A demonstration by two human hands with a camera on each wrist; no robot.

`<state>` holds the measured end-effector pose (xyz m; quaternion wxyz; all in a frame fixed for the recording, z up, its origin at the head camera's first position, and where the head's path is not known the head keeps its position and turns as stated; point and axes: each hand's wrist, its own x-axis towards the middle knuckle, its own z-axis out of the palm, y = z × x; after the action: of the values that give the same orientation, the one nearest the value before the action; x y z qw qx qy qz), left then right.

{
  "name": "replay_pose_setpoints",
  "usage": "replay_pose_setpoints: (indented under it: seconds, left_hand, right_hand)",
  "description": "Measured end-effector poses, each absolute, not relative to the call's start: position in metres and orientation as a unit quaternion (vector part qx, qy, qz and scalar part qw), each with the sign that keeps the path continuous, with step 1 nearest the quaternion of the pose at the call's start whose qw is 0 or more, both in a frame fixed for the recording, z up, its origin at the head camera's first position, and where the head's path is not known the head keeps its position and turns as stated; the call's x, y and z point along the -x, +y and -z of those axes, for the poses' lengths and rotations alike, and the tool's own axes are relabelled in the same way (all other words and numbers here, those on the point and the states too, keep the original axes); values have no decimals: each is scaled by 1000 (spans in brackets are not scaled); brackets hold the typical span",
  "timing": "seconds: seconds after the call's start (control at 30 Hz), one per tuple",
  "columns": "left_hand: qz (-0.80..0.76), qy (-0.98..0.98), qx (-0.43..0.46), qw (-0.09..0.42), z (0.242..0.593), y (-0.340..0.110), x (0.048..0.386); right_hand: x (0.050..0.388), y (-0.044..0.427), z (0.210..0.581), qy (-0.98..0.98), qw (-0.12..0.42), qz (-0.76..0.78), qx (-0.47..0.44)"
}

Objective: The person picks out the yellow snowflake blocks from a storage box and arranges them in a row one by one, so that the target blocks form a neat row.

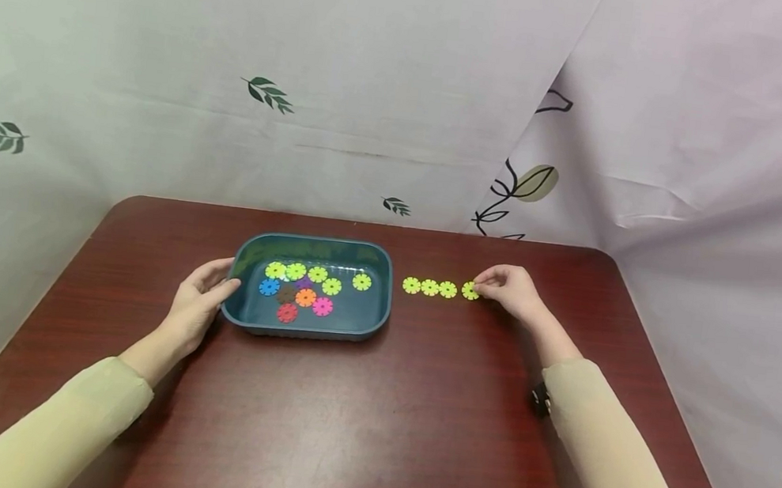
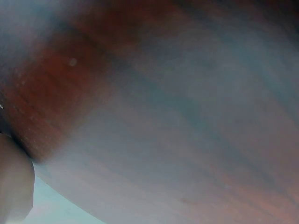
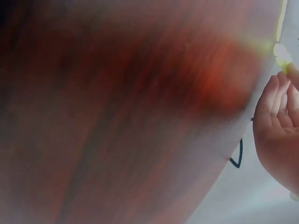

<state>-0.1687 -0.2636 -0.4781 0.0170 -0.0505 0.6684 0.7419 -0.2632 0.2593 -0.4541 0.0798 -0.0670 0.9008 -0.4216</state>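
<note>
A yellow-green notched disc (image 1: 470, 290) is pinched between the thumb and forefinger of the right hand (image 1: 511, 290); whether it touches the table cannot be told. In the right wrist view it shows at the fingertips as a washed-out, pale yellow piece. Just left of the pinch, with a small gap, lies a row of three matching yellow-green discs (image 1: 430, 287), side by side and close together. Further left of the pinch stands a dark teal rectangular tub (image 1: 303, 330) with rounded corners. The left hand (image 1: 194, 307) grips its far end from the pinch, thumb over the rim. In the tub are five more yellow-green discs (image 1: 317, 274), with blue (image 1: 269, 287), brown (image 1: 286, 295), purple (image 1: 304, 283), orange (image 1: 305, 298), pink (image 1: 322, 306) and red (image 1: 287, 313) ones. Beneath both hands is a reddish-brown wood-grain table (image 1: 343, 430); beyond them hangs pale cloth (image 1: 382, 60) printed with leaf sprigs.
</note>
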Motion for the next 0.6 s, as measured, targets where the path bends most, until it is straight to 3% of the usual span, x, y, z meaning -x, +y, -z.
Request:
replay_pose_setpoints:
  seconds: [0.6]
  left_hand:
    - [-738, 672, 55, 21, 479, -264, 169]
  right_hand:
    - [268, 253, 465, 928, 61, 361, 71]
